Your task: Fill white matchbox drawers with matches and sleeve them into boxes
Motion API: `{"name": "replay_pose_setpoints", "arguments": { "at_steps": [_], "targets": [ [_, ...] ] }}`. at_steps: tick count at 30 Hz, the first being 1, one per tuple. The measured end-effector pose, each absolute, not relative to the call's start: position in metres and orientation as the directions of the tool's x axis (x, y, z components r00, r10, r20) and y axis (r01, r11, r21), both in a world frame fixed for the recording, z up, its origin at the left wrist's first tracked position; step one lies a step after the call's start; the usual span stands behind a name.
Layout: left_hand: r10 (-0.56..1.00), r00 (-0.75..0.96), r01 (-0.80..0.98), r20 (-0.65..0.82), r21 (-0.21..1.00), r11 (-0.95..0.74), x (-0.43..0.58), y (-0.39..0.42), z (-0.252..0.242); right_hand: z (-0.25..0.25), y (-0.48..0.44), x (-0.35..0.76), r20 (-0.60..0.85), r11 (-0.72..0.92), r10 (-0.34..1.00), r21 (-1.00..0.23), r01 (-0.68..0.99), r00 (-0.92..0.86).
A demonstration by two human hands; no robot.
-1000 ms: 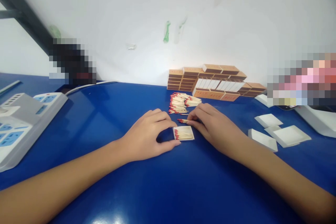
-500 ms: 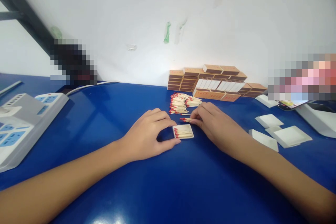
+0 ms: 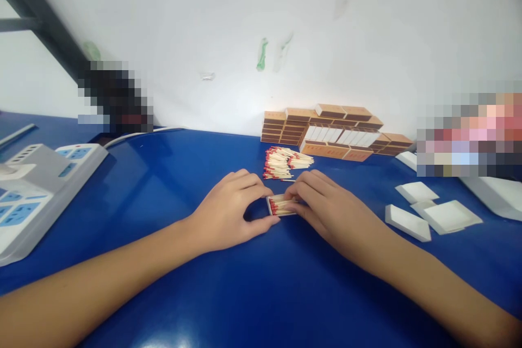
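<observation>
Small red print on the matchboxes, none of it readable.
The two front matchboxes (image 3: pixel 326 149), lying at the foot of the stack (image 3: pixel 274 126) by the wall (image 3: pixel 204 22), carry a line of reddish characters along their orange faces; the strokes blur together, so no word, brand or number can be made out. Fainter reddish marks show on the stack's upper faces, also too small to read.

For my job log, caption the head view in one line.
Left hand holds a small tray of matches by one end, right hand over the other; loose matches and stacked matchboxes behind.
</observation>
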State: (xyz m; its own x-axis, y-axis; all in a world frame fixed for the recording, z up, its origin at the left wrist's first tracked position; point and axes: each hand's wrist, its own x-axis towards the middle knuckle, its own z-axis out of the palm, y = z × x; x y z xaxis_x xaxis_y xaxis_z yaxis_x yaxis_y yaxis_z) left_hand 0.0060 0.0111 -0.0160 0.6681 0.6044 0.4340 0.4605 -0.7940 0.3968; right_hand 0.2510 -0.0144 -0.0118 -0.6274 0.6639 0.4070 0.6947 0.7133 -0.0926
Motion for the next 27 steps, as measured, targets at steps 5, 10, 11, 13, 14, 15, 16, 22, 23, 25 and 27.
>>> {"name": "replay_pose_setpoints", "arguments": {
  "at_steps": [5, 10, 11, 13, 14, 15, 16, 22, 23, 25, 27],
  "targets": [
    [0.609, 0.663, 0.466, 0.435, 0.396, -0.791, 0.0062, 0.0109, -0.0162, -0.0107, -0.0154, 0.2552, 0.365, 0.685, 0.712, -0.171, 0.708, -0.600],
    [0.615, 0.663, 0.465, 0.426, 0.409, -0.785, 0.0066, 0.0102, -0.0155, -0.0103, -0.0157, 0.2553, 0.328, 0.656, 0.753, -0.314, 0.686, -0.570],
    [0.615, 0.663, 0.465, 0.426, 0.409, -0.785, 0.0065, 0.0102, -0.0155, -0.0103, -0.0156, 0.2548, 0.327, 0.653, 0.757, -0.335, 0.679, -0.566],
    [0.614, 0.665, 0.465, 0.424, 0.408, -0.786, 0.0062, 0.0105, -0.0158, -0.0104, -0.0155, 0.2537, 0.326, 0.641, 0.767, -0.368, 0.673, -0.552],
    [0.612, 0.668, 0.463, 0.423, 0.408, -0.787, 0.0060, 0.0106, -0.0160, -0.0105, -0.0155, 0.2533, 0.327, 0.633, 0.774, -0.379, 0.675, -0.542],
    [0.609, 0.671, 0.460, 0.423, 0.407, -0.789, 0.0058, 0.0108, -0.0160, -0.0105, -0.0156, 0.2531, 0.325, 0.625, 0.780, -0.388, 0.677, -0.534],
    [0.606, 0.673, 0.456, 0.425, 0.407, -0.791, 0.0056, 0.0110, -0.0159, -0.0104, -0.0158, 0.2531, 0.321, 0.618, 0.786, -0.394, 0.680, -0.529],
    [0.619, 0.666, 0.471, 0.415, 0.409, -0.781, 0.0058, 0.0116, -0.0135, -0.0080, -0.0153, 0.2562, 0.330, 0.598, 0.801, -0.380, 0.706, -0.500],
    [0.622, 0.666, 0.475, 0.411, 0.409, -0.779, 0.0060, 0.0116, -0.0132, -0.0079, -0.0150, 0.2567, 0.328, 0.593, 0.804, -0.375, 0.713, -0.496],
    [0.625, 0.668, 0.481, 0.405, 0.406, -0.777, 0.0062, 0.0115, -0.0132, -0.0082, -0.0147, 0.2569, 0.327, 0.591, 0.805, -0.377, 0.713, -0.495],
    [0.627, 0.669, 0.488, 0.398, 0.402, -0.775, 0.0063, 0.0112, -0.0135, -0.0090, -0.0149, 0.2566, 0.331, 0.599, 0.800, -0.383, 0.703, -0.501]
  ]
}}
